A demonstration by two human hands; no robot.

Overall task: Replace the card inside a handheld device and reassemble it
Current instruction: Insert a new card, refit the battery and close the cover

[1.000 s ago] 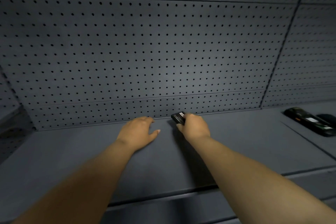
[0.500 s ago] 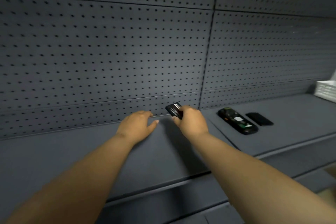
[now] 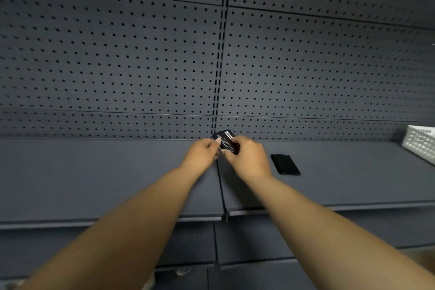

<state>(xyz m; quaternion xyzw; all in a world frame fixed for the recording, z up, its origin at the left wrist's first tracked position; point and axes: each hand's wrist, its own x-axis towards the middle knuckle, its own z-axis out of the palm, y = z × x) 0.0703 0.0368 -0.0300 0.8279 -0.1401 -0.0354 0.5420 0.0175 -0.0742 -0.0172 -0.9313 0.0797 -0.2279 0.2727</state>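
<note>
While our right hand (image 3: 249, 160) gripped the small black labelled part (image 3: 226, 142) at centre frame, our left hand (image 3: 200, 156) pinched its near edge, both above the grey shelf (image 3: 94, 172). Right of centre, a flat black piece (image 3: 285, 164) lay on the shelf; a white basket (image 3: 420, 143) sat at far right.

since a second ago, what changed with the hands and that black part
The left hand left the shelf and came across to pinch the labelled black part, now held by both hands. The right hand kept its grip. The view swung right; the black handheld is out of sight, while the flat black piece lies unmoved.
</note>
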